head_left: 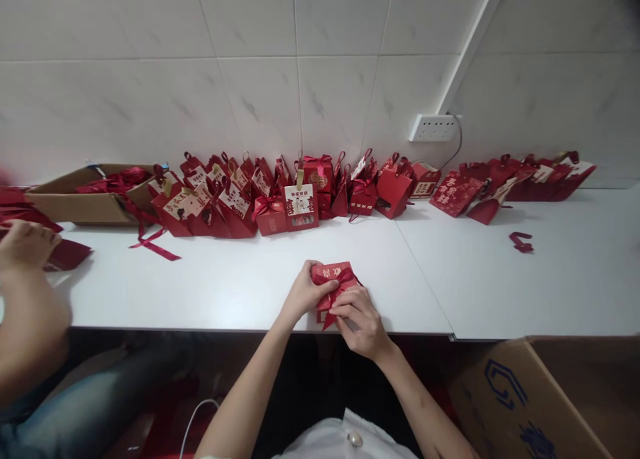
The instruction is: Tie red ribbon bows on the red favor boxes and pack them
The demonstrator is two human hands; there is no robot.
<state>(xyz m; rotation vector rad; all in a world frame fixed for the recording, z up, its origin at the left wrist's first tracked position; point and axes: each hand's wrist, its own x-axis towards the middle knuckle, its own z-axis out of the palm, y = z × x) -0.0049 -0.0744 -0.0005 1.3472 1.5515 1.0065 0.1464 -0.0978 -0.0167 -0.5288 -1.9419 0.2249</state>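
Note:
A small red gift box (334, 273) with gold characters and a red ribbon (336, 291) rests near the front edge of the white table (225, 285). My left hand (304, 292) grips its left side, fingers curled against the ribbon. My right hand (361, 320) pinches the ribbon at the box's lower right. Both hands are closed on the box and ribbon.
A row of finished red gift boxes (300, 207) lines the tiled wall. Flat red boxes (520, 179) lie at back right, a loose ribbon piece (521, 241) nearby. A cardboard tray (85, 195) of ribbons sits left, where another person's hand (25, 242) works. A cardboard carton (530, 399) stands below right.

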